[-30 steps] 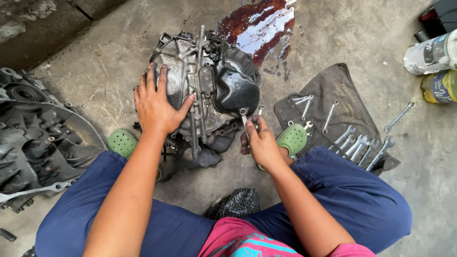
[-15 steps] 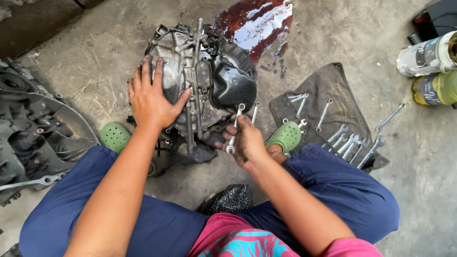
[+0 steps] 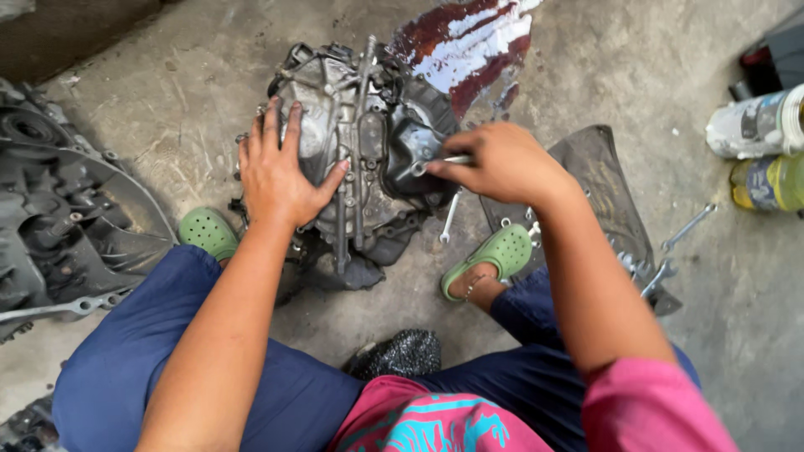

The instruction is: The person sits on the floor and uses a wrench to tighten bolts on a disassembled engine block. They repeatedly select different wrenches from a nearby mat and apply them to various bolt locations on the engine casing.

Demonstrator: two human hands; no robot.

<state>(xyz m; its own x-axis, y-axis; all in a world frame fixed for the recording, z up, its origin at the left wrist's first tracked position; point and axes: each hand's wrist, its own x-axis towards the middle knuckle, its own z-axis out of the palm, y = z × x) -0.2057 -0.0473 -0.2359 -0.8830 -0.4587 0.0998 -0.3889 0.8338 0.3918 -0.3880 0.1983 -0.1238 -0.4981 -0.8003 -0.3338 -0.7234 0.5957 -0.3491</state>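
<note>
Gearbox casing (image 3: 360, 151): grey, oily, ribbed.

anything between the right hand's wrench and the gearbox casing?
Nothing visible. The right hand holds the wrench with its head already on the dark side of the gearbox casing. The left hand rests flat on the casing's other side, apart.

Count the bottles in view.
2. A white bottle lies at the right edge, and a yellow bottle lies just below it, both on the floor and cut off by the frame. More may be out of view.
</note>
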